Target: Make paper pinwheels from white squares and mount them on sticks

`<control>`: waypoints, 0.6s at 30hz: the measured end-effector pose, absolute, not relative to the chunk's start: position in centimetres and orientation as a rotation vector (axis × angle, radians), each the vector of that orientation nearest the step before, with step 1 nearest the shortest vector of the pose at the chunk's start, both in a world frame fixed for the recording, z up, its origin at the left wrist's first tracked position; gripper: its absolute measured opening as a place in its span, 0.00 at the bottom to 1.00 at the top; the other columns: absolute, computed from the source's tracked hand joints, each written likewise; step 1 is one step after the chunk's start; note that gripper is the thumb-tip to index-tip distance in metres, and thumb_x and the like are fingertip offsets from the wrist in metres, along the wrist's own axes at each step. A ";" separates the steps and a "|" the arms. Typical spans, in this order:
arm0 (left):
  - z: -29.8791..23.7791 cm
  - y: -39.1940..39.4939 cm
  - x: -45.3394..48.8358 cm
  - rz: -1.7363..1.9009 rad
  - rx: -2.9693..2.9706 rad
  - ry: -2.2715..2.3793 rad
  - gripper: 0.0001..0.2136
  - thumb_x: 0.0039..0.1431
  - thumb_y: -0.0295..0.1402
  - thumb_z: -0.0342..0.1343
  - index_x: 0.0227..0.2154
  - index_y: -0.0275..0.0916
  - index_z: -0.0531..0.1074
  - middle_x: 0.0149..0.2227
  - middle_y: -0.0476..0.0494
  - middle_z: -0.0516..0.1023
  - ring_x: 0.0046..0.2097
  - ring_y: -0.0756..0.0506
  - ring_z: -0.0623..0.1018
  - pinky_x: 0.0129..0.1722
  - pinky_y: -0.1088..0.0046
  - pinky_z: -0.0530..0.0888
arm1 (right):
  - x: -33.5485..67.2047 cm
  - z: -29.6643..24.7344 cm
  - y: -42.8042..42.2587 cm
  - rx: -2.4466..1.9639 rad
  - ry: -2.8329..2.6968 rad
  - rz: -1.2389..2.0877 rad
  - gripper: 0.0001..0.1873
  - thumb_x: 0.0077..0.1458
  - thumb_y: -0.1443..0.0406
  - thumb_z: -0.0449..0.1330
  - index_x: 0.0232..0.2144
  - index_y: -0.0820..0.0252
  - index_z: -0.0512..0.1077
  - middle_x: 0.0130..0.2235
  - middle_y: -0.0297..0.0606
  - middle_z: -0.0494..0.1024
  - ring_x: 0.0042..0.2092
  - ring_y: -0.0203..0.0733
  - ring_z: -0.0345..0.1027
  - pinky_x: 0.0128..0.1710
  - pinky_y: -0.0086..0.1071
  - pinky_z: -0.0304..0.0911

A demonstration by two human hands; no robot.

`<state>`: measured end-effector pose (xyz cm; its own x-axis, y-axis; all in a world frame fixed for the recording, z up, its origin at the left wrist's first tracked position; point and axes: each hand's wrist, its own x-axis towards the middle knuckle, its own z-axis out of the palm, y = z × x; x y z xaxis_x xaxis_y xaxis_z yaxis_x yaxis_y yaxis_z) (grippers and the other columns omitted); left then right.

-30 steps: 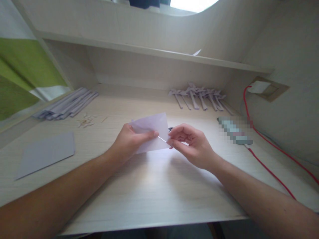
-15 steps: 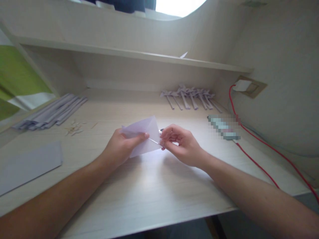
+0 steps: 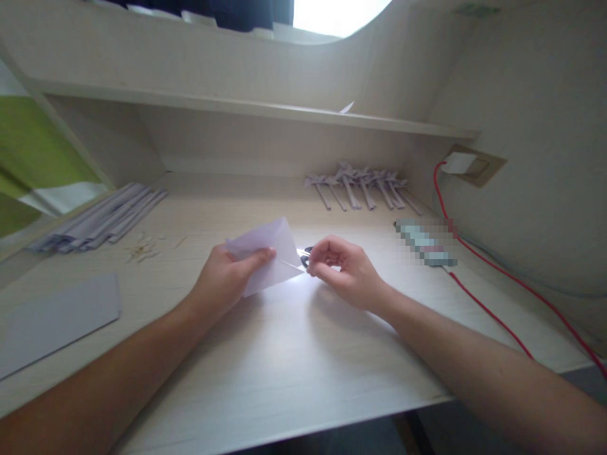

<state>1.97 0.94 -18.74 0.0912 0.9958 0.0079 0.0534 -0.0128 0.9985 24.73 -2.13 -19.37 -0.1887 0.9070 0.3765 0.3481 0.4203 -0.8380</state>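
Above the desk [image 3: 294, 366], paper [image 3: 277, 237] pinched between left fingers [image 3: 258, 256]; right fingers [image 3: 322, 265] grip small tool [image 3: 304, 253].

- You have bare desk [image 3: 294, 354] between your left hand [image 3: 227, 281], right hand [image 3: 341, 272] and the near edge.
- Leftward, well apart, a grey sheet [image 3: 57, 319] and paper strips [image 3: 99, 215] lie flat.
- Rightward, a red cable [image 3: 484, 309] crosses the desk; folded pieces [image 3: 360, 186] line the back under a low shelf [image 3: 237, 107].
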 end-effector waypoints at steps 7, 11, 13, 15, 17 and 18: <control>-18.0 1.1 1.6 1.219 1.250 1.207 0.16 0.44 0.45 0.74 0.25 0.37 0.81 0.27 0.42 0.81 0.24 0.45 0.74 0.21 0.72 0.67 | 26.1 -20.3 0.2 -1.546 -2.053 0.293 0.11 0.62 0.67 0.63 0.46 0.60 0.81 0.50 0.44 0.84 0.53 0.47 0.75 0.55 0.37 0.64; -18.2 1.1 1.7 1.207 1.217 1.150 0.17 0.43 0.44 0.74 0.29 0.36 0.82 0.32 0.39 0.84 0.29 0.41 0.79 0.26 0.70 0.72 | 27.0 -19.5 0.4 -1.683 -2.120 0.268 0.11 0.59 0.66 0.64 0.43 0.62 0.83 0.46 0.47 0.83 0.46 0.48 0.76 0.47 0.35 0.65; -18.5 1.2 1.6 1.196 1.203 1.129 0.18 0.43 0.45 0.74 0.31 0.36 0.82 0.34 0.38 0.84 0.30 0.40 0.80 0.28 0.68 0.74 | 27.3 -18.7 0.2 -1.764 -2.155 0.264 0.12 0.58 0.64 0.64 0.42 0.61 0.83 0.44 0.47 0.84 0.43 0.47 0.76 0.42 0.34 0.63; -18.6 1.3 1.6 1.194 1.190 1.109 0.18 0.43 0.44 0.74 0.32 0.36 0.83 0.34 0.38 0.84 0.31 0.39 0.80 0.29 0.68 0.74 | 27.6 -17.9 -0.2 -1.843 -2.199 0.272 0.10 0.57 0.63 0.64 0.38 0.59 0.84 0.40 0.45 0.84 0.40 0.46 0.75 0.37 0.33 0.61; -18.5 1.3 1.6 1.199 1.176 1.083 0.17 0.43 0.43 0.74 0.31 0.37 0.83 0.33 0.39 0.84 0.31 0.40 0.80 0.28 0.69 0.74 | 27.7 -17.2 -0.5 -1.929 -2.236 0.280 0.08 0.55 0.63 0.65 0.33 0.58 0.84 0.34 0.43 0.84 0.34 0.44 0.73 0.31 0.33 0.56; -18.4 1.2 1.6 1.202 1.168 1.073 0.16 0.43 0.42 0.74 0.31 0.37 0.83 0.32 0.40 0.84 0.30 0.41 0.79 0.27 0.70 0.73 | 27.7 -16.9 -0.7 -1.967 -2.254 0.277 0.07 0.54 0.63 0.65 0.30 0.58 0.83 0.32 0.43 0.83 0.31 0.44 0.71 0.28 0.33 0.53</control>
<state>1.64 1.24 -18.43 0.0778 0.9969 0.0063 -0.1065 0.0020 0.9943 27.75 -0.73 -16.91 -0.1372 0.9904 -0.0176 0.9652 0.1297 -0.2271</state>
